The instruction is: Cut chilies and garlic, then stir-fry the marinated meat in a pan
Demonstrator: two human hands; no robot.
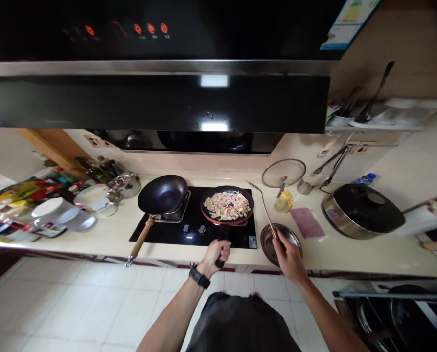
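Observation:
My left hand (215,257) grips the black handle (222,239) of a red-rimmed nonstick frying pan (227,201), which sits on the right burner of a black gas hob (192,234). Sliced meat and pale food pieces (226,206) fill the pan's middle. My right hand (288,256) holds a long metal spatula (264,208) by its handle, above a shallow steel bowl (265,244). The utensil's far end rests in the air beside the pan, not in the food. A dark wok (162,194) with a wooden handle (141,239) stands on the left burner.
A black range hood (155,100) spans overhead. To the right stand a glass lid (283,173), a small oil jar (283,201), a pink cloth (307,222) and a black-lidded rice cooker (363,211). Steel pots (125,185) and white dishes (55,213) crowd the left counter.

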